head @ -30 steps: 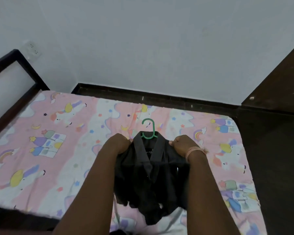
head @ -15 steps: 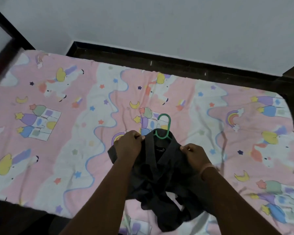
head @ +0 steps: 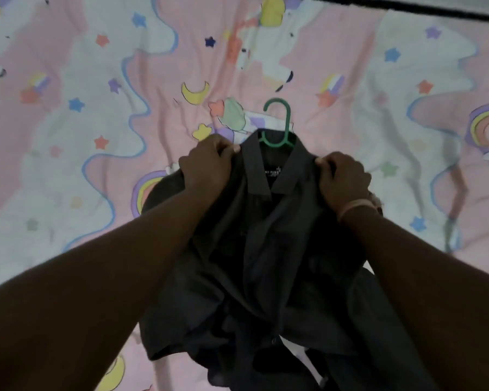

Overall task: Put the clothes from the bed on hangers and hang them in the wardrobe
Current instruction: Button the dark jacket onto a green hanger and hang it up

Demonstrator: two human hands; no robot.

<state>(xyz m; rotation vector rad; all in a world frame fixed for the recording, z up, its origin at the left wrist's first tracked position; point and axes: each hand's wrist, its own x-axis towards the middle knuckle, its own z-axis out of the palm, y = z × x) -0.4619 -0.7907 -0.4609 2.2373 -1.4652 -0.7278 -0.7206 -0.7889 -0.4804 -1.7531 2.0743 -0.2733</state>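
A dark grey collared cotton shirt point(head: 266, 235) on a green plastic hanger point(head: 280, 128) is gripped at both shoulders by the left hand point(head: 206, 167) and right hand point(head: 342, 179) above the pink cartoon-print bedsheet point(head: 96, 108). The hanger's shoulders are hidden inside the fabric.

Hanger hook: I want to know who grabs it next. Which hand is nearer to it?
Left. The left hand grips the shirt shoulder just below-left of the hook; the right hand grips the other shoulder, farther off to the lower right.

shirt point(head: 266, 235) on bed point(head: 68, 136), hanger point(head: 280, 125) (seemingly) inside
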